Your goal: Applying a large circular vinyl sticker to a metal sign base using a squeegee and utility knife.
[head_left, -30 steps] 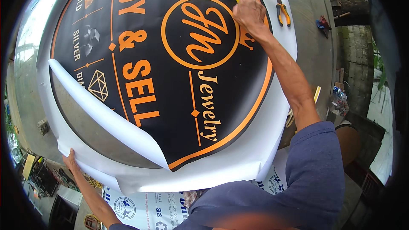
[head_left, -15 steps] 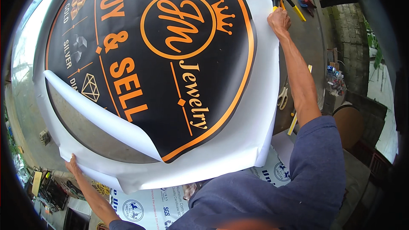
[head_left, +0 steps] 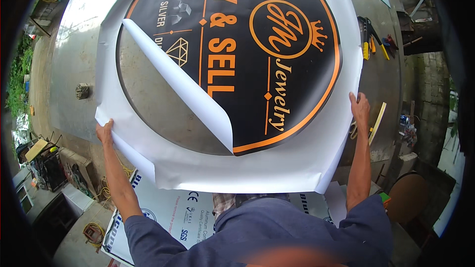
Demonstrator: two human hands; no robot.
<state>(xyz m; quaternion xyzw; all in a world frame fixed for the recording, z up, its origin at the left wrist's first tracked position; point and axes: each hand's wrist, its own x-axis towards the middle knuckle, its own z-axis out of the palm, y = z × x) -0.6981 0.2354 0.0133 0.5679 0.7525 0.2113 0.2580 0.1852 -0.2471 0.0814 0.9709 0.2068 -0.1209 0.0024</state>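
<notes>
A large round black and orange printed sign (head_left: pixel 307 84) rests on a cut-out white backing sheet (head_left: pixel 267 170), its lower left part curled over as a white flap (head_left: pixel 178 86), exposing grey surface within the opening. My left hand (head_left: pixel 105 131) grips the sheet's left edge, fingers wrapped over it. My right hand (head_left: pixel 359 104) is closed on its right edge, thumb along the border. Just beyond the right edge lie pliers and other black and yellow tools (head_left: pixel 372 44); yellow-handled scissors (head_left: pixel 353 131) and a yellow strip (head_left: pixel 377 123) lie below my right hand.
A grey worktable (head_left: pixel 71 89) carries the sheet and a small block (head_left: pixel 82 90). A printed board (head_left: pixel 163 202) lies low near my body. Cluttered items (head_left: pixel 47 163) and yellow cables (head_left: pixel 104 188) are at lower left, a round brown board (head_left: pixel 408 198) at lower right.
My right hand has left the tools at the top and moved down onto the sheet's right edge. The tools now lie apart from it. The view has shifted, with the sign higher and further right.
</notes>
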